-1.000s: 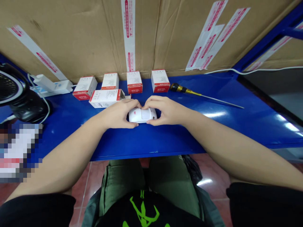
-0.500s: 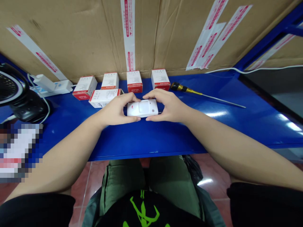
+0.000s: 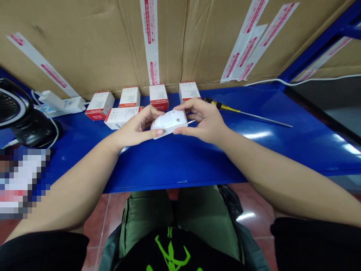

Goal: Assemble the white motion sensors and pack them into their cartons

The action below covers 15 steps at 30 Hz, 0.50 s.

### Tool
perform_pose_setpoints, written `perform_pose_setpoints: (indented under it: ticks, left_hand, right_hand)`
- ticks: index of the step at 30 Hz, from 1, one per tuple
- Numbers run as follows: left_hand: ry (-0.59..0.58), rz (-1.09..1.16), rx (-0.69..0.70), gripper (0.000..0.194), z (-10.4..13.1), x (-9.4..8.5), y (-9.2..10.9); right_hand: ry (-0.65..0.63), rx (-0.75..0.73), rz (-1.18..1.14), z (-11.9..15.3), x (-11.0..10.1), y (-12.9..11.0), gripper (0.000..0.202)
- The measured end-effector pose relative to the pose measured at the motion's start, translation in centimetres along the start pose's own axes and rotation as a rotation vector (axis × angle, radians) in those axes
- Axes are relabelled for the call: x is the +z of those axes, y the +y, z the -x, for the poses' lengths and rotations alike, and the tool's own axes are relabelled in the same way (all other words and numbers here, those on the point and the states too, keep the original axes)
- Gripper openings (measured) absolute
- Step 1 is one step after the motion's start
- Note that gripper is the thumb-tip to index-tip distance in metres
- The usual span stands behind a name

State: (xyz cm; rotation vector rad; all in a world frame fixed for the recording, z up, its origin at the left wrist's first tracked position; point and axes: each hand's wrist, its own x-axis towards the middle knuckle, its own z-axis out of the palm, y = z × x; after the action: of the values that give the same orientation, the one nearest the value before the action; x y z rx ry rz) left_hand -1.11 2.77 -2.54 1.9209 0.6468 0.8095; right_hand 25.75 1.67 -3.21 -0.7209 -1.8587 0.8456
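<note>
A white plastic device [image 3: 169,121] with rounded ends is held between both hands above the blue table [image 3: 180,162], its right end tilted up. My left hand [image 3: 138,126] grips the left end, thumb on the near edge and fingers behind. At the right end my right hand [image 3: 204,120] pinches it, thumb below and fingers along the far edge. A small thin metallic piece [image 3: 191,121] shows between the device and my right palm; what it is I cannot tell.
Several red and white boxes [image 3: 129,97] stand along the cardboard [image 3: 98,45]. A yellow and black screwdriver [image 3: 225,107] lies right of them. At the left are a black fan [image 3: 31,124] and a white power strip [image 3: 70,105].
The device has been lifted slightly and turned, its right end now higher. Both hands have moved with it, and the thin piece at its right end shows more.
</note>
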Motion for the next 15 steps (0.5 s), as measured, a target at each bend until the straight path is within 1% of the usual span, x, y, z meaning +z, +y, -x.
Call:
perform_pose_setpoints:
  ticks: [5,7,9,13,15]
  left_hand:
    - [0.064,0.165,-0.188,0.046,0.0,0.4,-0.1]
    - [0.087,0.226,-0.227,0.045,0.0,0.6,0.0]
    - [0.100,0.236,-0.208,0.046,-0.1,0.7,0.1]
    - [0.072,0.178,-0.130,0.059,-0.2,0.7,0.1]
    - [0.080,0.182,-0.129,0.059,-0.3,0.7,-0.1]
  right_hand:
    - [0.039,0.057,0.012,-0.1,-0.1,1.0,0.069]
    - [0.039,0.055,-0.006,-0.2,-0.2,1.3,0.068]
    - [0.034,0.051,-0.029,-0.3,-0.4,1.5,0.067]
    - [0.012,0.076,-0.062,-0.4,-0.7,1.6,0.067]
    - [0.000,0.093,-0.081,-0.4,-0.7,1.6,0.068]
